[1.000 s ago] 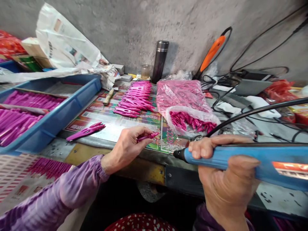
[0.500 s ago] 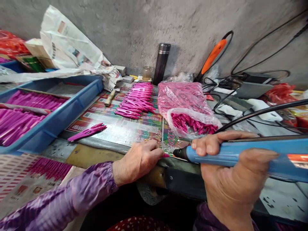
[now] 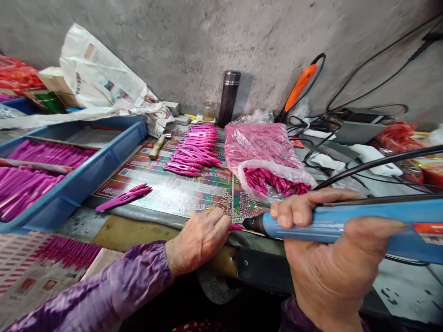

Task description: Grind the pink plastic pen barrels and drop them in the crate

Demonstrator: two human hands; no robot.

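Observation:
Near the bench's front edge, my left hand (image 3: 202,237) is closed around a pink pair of tweezers. Only the tip of these tweezers (image 3: 237,227) shows past my fingers; the rest is hidden. My right hand (image 3: 328,258) grips a blue corded hand tool (image 3: 325,223) with a black nose. That nose points left and meets, or nearly meets, the tweezers' tip. Small shiny beads (image 3: 238,210) lie scattered just behind, on a printed sheet (image 3: 166,186). To the left rests a small bunch of pink tweezers (image 3: 124,197). A longer row of tweezers (image 3: 195,147) lies farther back.
A blue divided tray (image 3: 114,161) full of pink pieces stands at left. Behind the tool sits an open plastic bag (image 3: 263,143) of pink pieces. A dark flask (image 3: 229,99), an orange-handled tool (image 3: 300,87) and tangled black cables (image 3: 311,143) line the wall.
The blue tool's nose has come left to the tweezers' tip, and more of that tip shows beyond my left fingers. The whole view has shifted slightly.

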